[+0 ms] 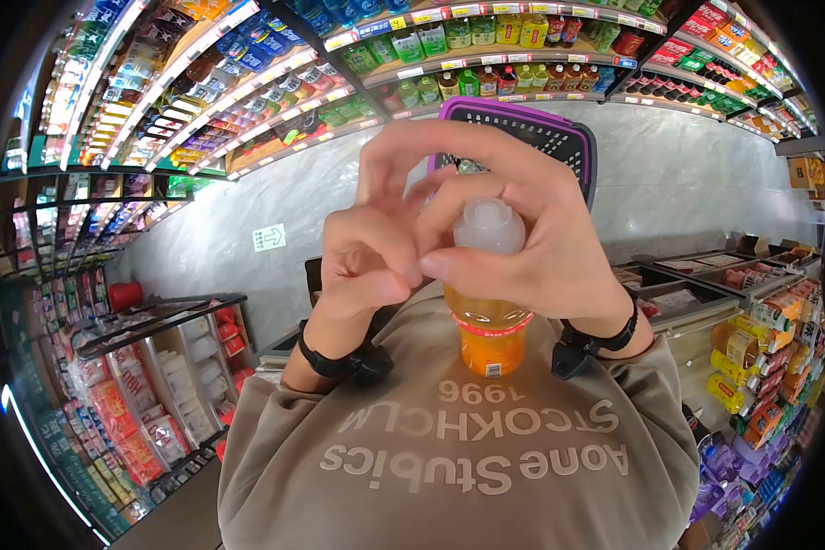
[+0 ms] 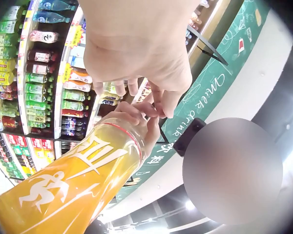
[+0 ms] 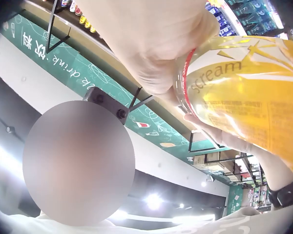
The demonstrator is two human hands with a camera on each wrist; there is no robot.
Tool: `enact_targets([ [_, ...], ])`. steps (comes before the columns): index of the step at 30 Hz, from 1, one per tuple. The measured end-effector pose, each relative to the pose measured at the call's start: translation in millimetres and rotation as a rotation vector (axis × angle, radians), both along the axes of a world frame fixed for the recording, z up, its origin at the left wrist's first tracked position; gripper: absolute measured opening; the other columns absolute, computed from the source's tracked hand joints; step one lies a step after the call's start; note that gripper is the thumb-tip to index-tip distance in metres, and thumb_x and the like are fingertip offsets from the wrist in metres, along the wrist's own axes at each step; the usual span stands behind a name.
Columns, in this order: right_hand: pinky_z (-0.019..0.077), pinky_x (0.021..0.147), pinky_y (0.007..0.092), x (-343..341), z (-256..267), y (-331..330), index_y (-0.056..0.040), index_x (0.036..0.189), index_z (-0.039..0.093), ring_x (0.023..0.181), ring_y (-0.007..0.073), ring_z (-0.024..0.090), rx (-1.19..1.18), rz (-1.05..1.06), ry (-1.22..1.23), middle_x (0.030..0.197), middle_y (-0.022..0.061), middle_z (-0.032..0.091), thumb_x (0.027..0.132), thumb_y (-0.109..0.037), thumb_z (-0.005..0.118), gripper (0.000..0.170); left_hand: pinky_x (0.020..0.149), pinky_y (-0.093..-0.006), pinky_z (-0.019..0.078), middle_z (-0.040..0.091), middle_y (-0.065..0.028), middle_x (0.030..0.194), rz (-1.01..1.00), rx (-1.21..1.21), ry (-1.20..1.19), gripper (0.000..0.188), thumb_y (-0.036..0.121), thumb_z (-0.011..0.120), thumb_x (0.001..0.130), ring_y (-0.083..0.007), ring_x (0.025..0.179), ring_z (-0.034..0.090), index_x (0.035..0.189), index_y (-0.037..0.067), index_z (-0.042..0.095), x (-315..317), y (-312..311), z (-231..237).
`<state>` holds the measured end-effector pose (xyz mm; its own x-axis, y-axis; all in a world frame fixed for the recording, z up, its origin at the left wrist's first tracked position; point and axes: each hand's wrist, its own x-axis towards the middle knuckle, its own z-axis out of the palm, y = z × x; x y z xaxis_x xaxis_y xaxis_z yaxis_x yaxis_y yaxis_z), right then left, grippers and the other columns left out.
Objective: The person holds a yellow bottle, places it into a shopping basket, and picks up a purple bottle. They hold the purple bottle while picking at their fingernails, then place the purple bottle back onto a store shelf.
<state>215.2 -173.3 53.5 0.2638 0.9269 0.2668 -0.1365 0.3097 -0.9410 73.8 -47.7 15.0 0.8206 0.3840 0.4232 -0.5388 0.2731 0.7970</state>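
Note:
A bottle of orange drink [image 1: 492, 341] with a translucent white domed cap [image 1: 489, 225] stands upright in front of the chest. My right hand [image 1: 559, 240] curls round its upper part, thumb and a finger ringing the neck just under the cap. Close on the left is my left hand [image 1: 362, 252], fingers bent, its thumb and fingertip meeting right at the right fingertips. Whether it pinches something small there, I cannot tell. The bottle's printed label [image 3: 219, 73] reads "scream" in the right wrist view. In the left wrist view, the bottle [image 2: 73, 180] slants below the left hand [image 2: 136, 53].
A black shopping basket [image 1: 577, 151] with a purple rim sits on the grey floor [image 1: 706, 174] beyond my hands. Drink shelves [image 1: 486, 64] curve round the front and left. Packaged goods [image 1: 170, 394] stand on the left, and more bottles [image 1: 738, 353] on the right.

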Motion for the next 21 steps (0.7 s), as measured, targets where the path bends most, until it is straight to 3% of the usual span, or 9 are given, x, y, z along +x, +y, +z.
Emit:
enact_targets([
  [2, 0.0477, 0.089, 0.0284, -1.0, 2.7, 1.7, 0.0008, 0.135, 0.054, 0.095, 0.0092, 0.061, 0.016, -0.016, 0.004, 0.094, 0.0037, 0.072, 0.077, 0.003, 0.068, 0.059, 0.109, -0.0524, 0.0344, 0.032, -0.0236, 0.153, -0.040, -0.028, 0.033, 0.012, 0.016, 0.074, 0.079, -0.0378, 0.145, 0.031, 0.075, 0.008, 0.067, -0.5, 0.1, 1.0],
  [4, 0.0474, 0.090, 0.0287, -1.9, 3.4, 1.2, 0.0009, 0.137, 0.053, 0.094, 0.0093, 0.060, 0.012, -0.027, 0.053, 0.091, 0.0033, 0.071, 0.077, 0.004, 0.067, 0.062, 0.112, -0.0531, 0.0299, 0.032, -0.0236, 0.154, -0.089, -0.087, 0.040, 0.014, 0.018, 0.073, 0.081, -0.0365, 0.146, 0.029, 0.075, 0.007, 0.066, 3.4, -3.6, 3.7],
  [7, 0.0467, 0.095, 0.0323, -3.0, 1.5, -0.8, -0.0020, 0.124, 0.067, 0.102, 0.0105, 0.058, -0.011, -0.034, 0.139, 0.101, 0.0026, 0.071, 0.076, 0.001, 0.066, 0.048, 0.111, -0.0524, 0.0314, 0.032, -0.0234, 0.153, -0.051, -0.026, 0.016, 0.015, 0.019, 0.072, 0.082, -0.0369, 0.146, 0.030, 0.075, 0.007, 0.066, 7.5, -2.8, 1.5],
  [13, 0.0461, 0.094, 0.0312, -2.8, 1.1, -1.8, -0.0025, 0.143, 0.051, 0.103, 0.0110, 0.057, -0.023, -0.007, 0.158, 0.097, 0.0037, 0.069, 0.075, 0.004, 0.064, 0.070, 0.110, -0.0526, 0.0328, 0.033, -0.0241, 0.152, -0.039, 0.017, 0.019, 0.016, 0.018, 0.075, 0.079, -0.0372, 0.145, 0.032, 0.076, 0.005, 0.068, 6.0, 0.1, 2.7],
  [21, 0.0480, 0.090, 0.0290, -3.5, -0.2, -1.8, -0.0011, 0.138, 0.056, 0.095, 0.0097, 0.060, 0.007, -0.001, 0.187, 0.102, 0.0060, 0.068, 0.075, 0.006, 0.063, 0.063, 0.109, -0.0518, 0.0344, 0.038, -0.0237, 0.148, -0.006, 0.080, 0.031, 0.013, 0.013, 0.078, 0.074, -0.0368, 0.140, 0.037, 0.080, 0.002, 0.073, 3.3, 3.9, 2.8],
])
